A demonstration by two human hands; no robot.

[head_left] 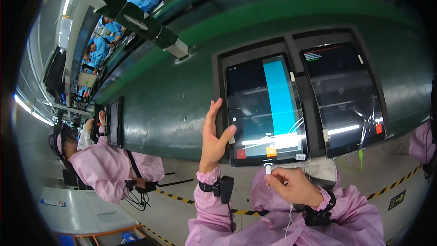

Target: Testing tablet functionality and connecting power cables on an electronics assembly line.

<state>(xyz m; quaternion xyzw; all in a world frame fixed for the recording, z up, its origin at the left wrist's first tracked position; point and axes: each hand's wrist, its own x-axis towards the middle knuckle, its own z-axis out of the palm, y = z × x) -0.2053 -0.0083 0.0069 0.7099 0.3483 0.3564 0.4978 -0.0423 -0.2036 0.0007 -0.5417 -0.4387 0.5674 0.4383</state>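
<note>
Right at centre frame, two tablets sit side by side in two dark recessed trays on the green conveyor bench [182, 105], one tablet per tray. Left tablet [264, 109] is lit w/ a tall cyan bar down its screen plus two small squares near the bottom edge, one red, one orange; a small white label sits at its lower right corner. Right tablet [346, 98] is mostly dark, w/ short red and green text lines at top and a red square low on its right side. Left hand [213, 139] is up at the left tablet's left edge, fingers spread and loosely open, thumb tip touching the frame, not gripping anything. Right hand [293, 184] sits just below the left tablet's bottom edge, pinching a small white cable plug [268, 169] btwn thumb and forefinger, plug tip just under the tablet's port; can't tell if it's seated. White cable trails down over the pink sleeve. Both wrists carry black straps. Lower right: a dark green sign w/ a yellow arrow [397, 199] beside yellow-black hazard tape. Left of frame: a co-worker in pink [114, 168]; upper left, several people in blue.
</note>
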